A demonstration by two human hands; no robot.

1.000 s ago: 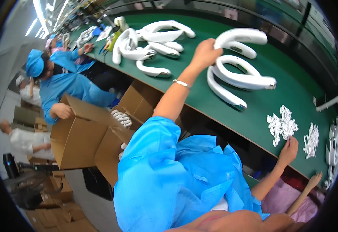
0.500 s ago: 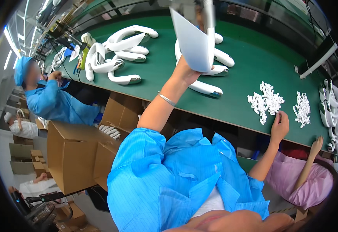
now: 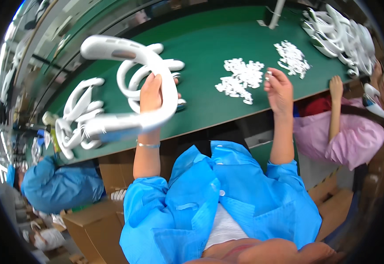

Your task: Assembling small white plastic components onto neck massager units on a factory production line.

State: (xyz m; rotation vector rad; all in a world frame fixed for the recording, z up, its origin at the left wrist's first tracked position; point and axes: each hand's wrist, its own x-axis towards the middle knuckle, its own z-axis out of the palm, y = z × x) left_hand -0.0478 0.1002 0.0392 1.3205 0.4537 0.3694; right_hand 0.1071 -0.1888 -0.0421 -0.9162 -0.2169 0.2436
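My left hand is wrapped round the curved middle of a white U-shaped neck fan, raised above the green table. One arm of the fan, with slots along it, points to the far left; the nearer arm is smeared by motion. My right hand pinches a small white part between thumb and fingertips, just right of a loose pile of small white parts. Behind the held fan, more white neck fans lie on the table, partly hidden by it.
A second pile of small white parts lies farther right on the green table. White neck fans are heaped at the far right and left. A person in pink sits at right, another in blue at left, near cardboard boxes.
The view has swung to the right. The neck fan in my left hand has turned so its full U shape shows. My right hand has lifted from the pile with a small white part.
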